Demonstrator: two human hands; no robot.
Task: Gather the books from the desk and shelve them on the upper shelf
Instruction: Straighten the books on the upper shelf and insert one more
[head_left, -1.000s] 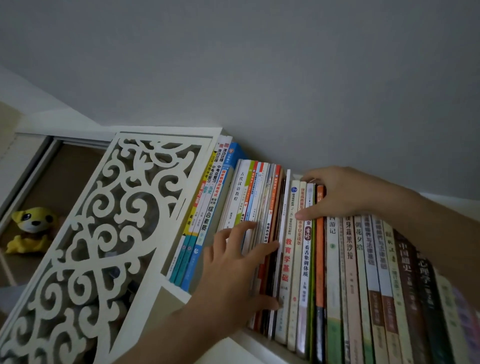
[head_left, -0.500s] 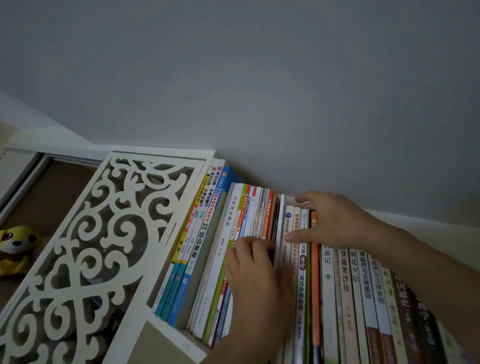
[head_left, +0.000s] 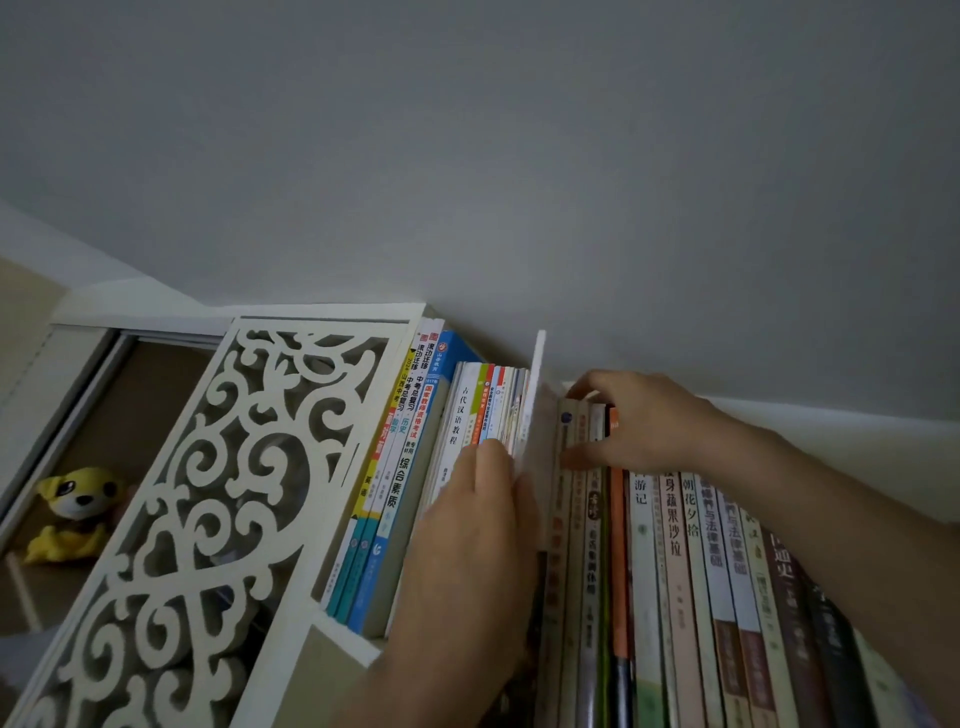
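Two hands (head_left: 467, 551) (head_left: 639, 421), one yellow plush toy (head_left: 72, 512), one carved white side panel (head_left: 208, 519), and over twenty shelved books (head_left: 670, 545).

Home study or bedroom, white shelf (head_left: 345, 636) packed with upright school textbooks (head_left: 670, 545), carved scrollwork end panel (head_left: 208, 493), yellow plush dog (head_left: 72, 512) at left edge, plain grey wall (head_left: 519, 182).

You're among paper books (head_left: 675, 545) with glossy spines; the carved panel (head_left: 208, 493) looks like smooth white-painted wood, the yellow toy (head_left: 72, 512) soft plush, the wall (head_left: 467, 156) matt
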